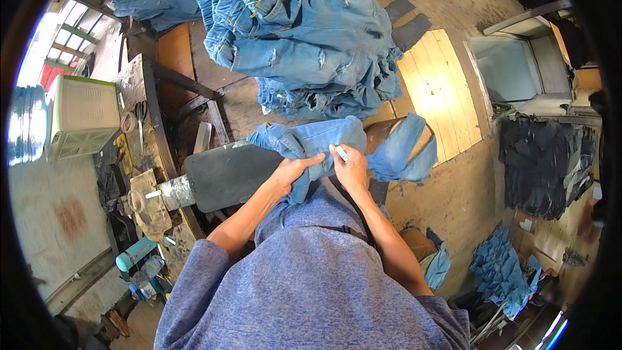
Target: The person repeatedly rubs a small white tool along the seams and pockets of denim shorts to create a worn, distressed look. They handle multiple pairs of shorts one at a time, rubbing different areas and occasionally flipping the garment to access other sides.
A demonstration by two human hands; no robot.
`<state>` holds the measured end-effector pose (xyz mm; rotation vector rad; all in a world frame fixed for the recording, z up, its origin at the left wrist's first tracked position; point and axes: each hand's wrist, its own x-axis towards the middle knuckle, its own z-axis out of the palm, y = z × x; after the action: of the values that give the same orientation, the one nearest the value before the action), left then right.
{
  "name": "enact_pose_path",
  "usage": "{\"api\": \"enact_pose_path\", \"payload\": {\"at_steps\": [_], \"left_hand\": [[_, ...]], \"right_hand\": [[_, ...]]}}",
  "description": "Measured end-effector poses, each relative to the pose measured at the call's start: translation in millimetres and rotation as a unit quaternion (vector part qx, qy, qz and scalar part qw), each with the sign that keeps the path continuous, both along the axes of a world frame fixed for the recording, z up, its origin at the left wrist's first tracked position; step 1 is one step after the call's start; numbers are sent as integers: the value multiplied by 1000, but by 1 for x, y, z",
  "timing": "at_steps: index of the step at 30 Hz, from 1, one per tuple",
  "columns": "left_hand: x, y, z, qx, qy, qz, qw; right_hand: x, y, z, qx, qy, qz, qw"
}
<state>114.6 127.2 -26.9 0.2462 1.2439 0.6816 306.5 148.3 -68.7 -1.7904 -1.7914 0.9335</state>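
The jeans (337, 135) lie at the right end of a dark board (233, 176), in front of the person. The left hand (291, 170) rests on the cloth; how far its grip closes, I cannot tell. The right hand's (350, 167) grip is closed on a small white piece (341, 152), at the jeans. Beyond stands a denim pile (304, 39).

We note matt denim on the garment (330, 136); smooth, matt board (236, 178), perhaps rubber-covered; glossy wrapping (176, 192); rough wooden bench (153, 146).
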Motion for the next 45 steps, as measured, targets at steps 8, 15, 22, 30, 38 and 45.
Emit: {"api": "enact_pose_path", "payload": {"at_steps": [8, 15, 22, 30, 38, 45], "left_hand": [[-21, -9, -14, 33, -66, -7, 997], [-16, -19, -11, 32, 12, 35, 999], [-24, -19, -10, 27, -12, 25, 999], [-21, -24, -24, 60, 30, 18, 998], [-26, -25, -29, 91, -16, 14, 996], [-27, -23, -22, 93, -11, 5, 996]], "right_hand": [[4, 7, 13, 10, -65, 12, 998], [-13, 6, 27, -265, 122, -13, 956], [-23, 3, 19, -255, 213, -109, 937], [-17, 8, 21, -301, 105, -63, 946], [-17, 10, 20, -313, 169, -76, 931], [-16, 19, 33, -324, 169, -81, 927]]}}
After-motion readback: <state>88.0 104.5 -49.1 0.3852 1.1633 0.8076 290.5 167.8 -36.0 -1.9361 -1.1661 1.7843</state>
